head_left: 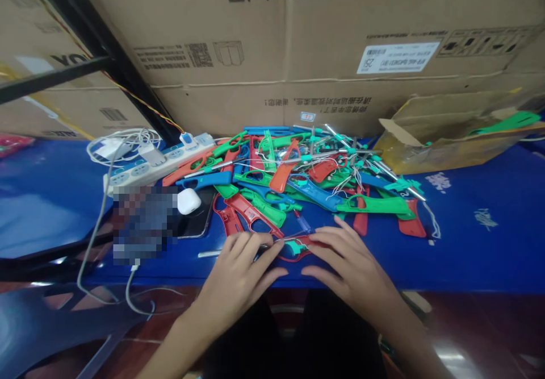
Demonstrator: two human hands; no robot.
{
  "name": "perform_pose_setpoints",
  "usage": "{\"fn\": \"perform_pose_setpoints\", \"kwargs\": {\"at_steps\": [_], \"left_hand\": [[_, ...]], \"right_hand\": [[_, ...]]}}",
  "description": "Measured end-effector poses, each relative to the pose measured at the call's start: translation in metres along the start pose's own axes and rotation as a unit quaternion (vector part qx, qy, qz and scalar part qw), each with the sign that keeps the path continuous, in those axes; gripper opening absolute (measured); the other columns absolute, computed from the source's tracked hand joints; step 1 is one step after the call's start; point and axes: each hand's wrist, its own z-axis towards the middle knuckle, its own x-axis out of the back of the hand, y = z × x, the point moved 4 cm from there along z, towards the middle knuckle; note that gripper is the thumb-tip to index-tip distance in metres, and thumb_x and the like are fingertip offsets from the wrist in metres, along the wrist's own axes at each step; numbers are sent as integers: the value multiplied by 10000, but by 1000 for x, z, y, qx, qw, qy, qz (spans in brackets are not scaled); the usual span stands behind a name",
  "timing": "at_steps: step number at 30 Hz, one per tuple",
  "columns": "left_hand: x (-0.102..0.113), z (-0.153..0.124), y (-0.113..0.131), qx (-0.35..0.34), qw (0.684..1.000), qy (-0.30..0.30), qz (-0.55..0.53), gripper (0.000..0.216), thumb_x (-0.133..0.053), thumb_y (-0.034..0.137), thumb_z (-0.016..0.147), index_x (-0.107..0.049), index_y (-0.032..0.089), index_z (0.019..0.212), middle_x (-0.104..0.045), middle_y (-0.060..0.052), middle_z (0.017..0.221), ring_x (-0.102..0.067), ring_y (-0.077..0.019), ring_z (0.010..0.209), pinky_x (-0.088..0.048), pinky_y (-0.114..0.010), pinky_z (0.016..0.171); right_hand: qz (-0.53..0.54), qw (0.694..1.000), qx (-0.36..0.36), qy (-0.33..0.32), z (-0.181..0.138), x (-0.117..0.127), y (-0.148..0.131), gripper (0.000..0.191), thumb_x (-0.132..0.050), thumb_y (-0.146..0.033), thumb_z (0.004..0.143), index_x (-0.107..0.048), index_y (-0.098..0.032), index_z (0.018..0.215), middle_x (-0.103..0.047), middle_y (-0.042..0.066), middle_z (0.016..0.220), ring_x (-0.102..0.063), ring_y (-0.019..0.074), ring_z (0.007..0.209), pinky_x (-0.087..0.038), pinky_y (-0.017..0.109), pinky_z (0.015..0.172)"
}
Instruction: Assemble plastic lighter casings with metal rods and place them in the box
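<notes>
Between my hands, near the front edge of the table, lies a red utility lighter shell (293, 257) with a green trigger (294, 247) in it. My left hand (244, 265) has its fingers curled at the shell's left end, where a metal tube (209, 253) sticks out to the left. At the right end, my right hand (347, 257) grips the shell with its fingertips, thumb lower down. Fingers cover part of the shell. Just beyond sits a small clear blue piece (303, 221). Behind it is a heap of red, green and blue lighter shells (315, 191) with metal tubes and white wires.
At left are a white power strip (149, 166) with cables, a phone (198, 214), a white earbud case (188, 201) and a blurred-out item (145, 223). An open carton (447, 134) stands at right. Large cardboard boxes (272, 44) wall off the back.
</notes>
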Motion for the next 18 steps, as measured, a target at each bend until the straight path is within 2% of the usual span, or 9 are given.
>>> {"fn": "perform_pose_setpoints", "kwargs": {"at_steps": [3, 6, 11, 18], "left_hand": [[7, -6, -7, 40, 998, 35, -22, 355, -636, 287, 1020, -598, 163, 1350, -650, -112, 1174, -571, -254, 1039, -406, -395, 882], [14, -9, -14, 81, 995, 47, -33, 306, -650, 268, 1014, -625, 194, 1309, -657, -93, 1181, -574, -250, 1062, -405, -395, 896], [5, -5, -13, 78, 995, 14, -61, 303, -606, 301, 1039, -615, 211, 1328, -671, -87, 1233, -577, -256, 1096, -412, -422, 920], [-4, 3, -8, 98, 991, 42, -79, 162, -605, 215, 1035, -705, 238, 1161, -680, -54, 1128, -567, -221, 985, -415, -377, 823]], "right_hand": [[-16, 1000, 3, 5, 0, 2, -2, 295, -641, -398, 1003, -655, -179, 1199, -733, 89, 1187, -663, 249, 1177, -412, 619, 1194], [-44, 999, 13, -21, 0, 0, -3, 373, -609, -441, 1013, -631, -208, 1304, -698, 95, 1307, -625, 268, 1262, -437, 609, 1178], [-63, 996, 21, -57, -1, -5, -2, 457, -608, -454, 1008, -602, -223, 1402, -622, 118, 1443, -556, 322, 1360, -487, 620, 1130], [-52, 996, 22, -66, -1, -6, -2, 393, -622, -361, 1007, -633, -236, 1379, -609, 125, 1453, -557, 317, 1359, -500, 610, 1116]]}}
